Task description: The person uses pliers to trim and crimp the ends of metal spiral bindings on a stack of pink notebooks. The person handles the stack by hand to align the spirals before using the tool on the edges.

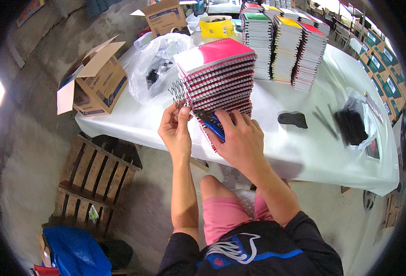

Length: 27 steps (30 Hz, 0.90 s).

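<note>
A tall stack of spiral-bound notebooks with a red cover on top stands at the table's front edge. Loose ends of black spiral coils stick out from its left side. My left hand is closed at the stack's near left corner, thumb and fingers pinching a coil end. My right hand wraps round blue-handled pliers, against the stack's near side. Their dark jaws point left toward the pinched coil; whether they touch it I cannot tell.
More notebook stacks stand behind to the right. On the white-covered table lie a dark cloth-like piece, loose coils and a bag of black coils. Left are a clear plastic bag, an open cardboard box and a wooden pallet.
</note>
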{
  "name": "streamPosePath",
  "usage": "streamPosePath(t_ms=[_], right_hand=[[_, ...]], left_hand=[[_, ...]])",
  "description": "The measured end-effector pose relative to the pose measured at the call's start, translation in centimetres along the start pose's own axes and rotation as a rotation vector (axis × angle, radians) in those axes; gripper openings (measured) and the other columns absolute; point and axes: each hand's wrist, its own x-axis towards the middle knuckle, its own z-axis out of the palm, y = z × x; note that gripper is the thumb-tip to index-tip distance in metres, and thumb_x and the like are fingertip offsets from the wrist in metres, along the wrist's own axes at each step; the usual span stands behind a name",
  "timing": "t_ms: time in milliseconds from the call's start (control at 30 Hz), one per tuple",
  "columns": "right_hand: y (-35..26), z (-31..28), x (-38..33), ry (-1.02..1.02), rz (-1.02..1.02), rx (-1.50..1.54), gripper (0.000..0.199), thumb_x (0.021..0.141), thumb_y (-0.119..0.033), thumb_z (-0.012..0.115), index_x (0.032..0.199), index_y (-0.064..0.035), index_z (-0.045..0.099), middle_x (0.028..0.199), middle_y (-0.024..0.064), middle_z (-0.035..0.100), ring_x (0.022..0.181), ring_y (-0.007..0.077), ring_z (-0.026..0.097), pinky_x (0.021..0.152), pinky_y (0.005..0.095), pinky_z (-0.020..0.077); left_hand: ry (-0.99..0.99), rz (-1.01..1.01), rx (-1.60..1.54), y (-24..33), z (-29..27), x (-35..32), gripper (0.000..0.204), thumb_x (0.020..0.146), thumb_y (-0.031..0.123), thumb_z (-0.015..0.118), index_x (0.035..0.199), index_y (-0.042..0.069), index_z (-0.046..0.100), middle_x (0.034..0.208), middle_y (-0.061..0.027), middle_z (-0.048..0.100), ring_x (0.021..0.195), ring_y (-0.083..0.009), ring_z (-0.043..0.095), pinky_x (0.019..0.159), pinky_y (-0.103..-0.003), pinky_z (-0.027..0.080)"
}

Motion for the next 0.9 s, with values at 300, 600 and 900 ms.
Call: streamPosePath(t_ms=[300, 600, 900], right_hand=[[1.1, -1.6, 0.1, -0.004, 0.03, 0.019, 0.039, 0.074, -0.038, 0.07, 0.103, -0.0139, 0.06, 0.093, 0.0057, 0.059, 0.084, 0.0263, 0.059, 0.072, 0.0402, 0.0428], [0.5, -0.4, 0.1, 0.131, -0.026, -0.008, 0.041, 0.072, -0.037, 0.069, 0.103, -0.0122, 0.058, 0.093, 0.005, 0.053, 0.089, 0.0233, 0.052, 0.074, 0.0423, 0.0367], [0.4, -0.6, 0.1, 0.11, -0.001, 0.038, 0.04, 0.073, -0.04, 0.068, 0.101, -0.0125, 0.059, 0.088, 0.0044, 0.054, 0.082, 0.0231, 0.053, 0.068, 0.0406, 0.0366]], left_hand=[[-0.02, -0.074, -0.07, -0.1, -0.7, -0.1, 0.023, 0.087, 0.016, 0.064, 0.098, -0.003, 0.06, 0.08, -0.0029, 0.062, 0.069, -0.0075, 0.053, 0.066, -0.021, 0.043], [-0.035, -0.129, -0.135, 0.2, -0.7, -0.6, 0.022, 0.086, 0.015, 0.065, 0.097, -0.003, 0.061, 0.081, -0.0039, 0.063, 0.069, -0.0087, 0.054, 0.066, -0.022, 0.044], [-0.048, -0.114, -0.117, 0.4, -1.0, -0.3, 0.021, 0.086, 0.014, 0.065, 0.097, -0.004, 0.062, 0.081, -0.0049, 0.064, 0.07, -0.009, 0.055, 0.066, -0.021, 0.044]])
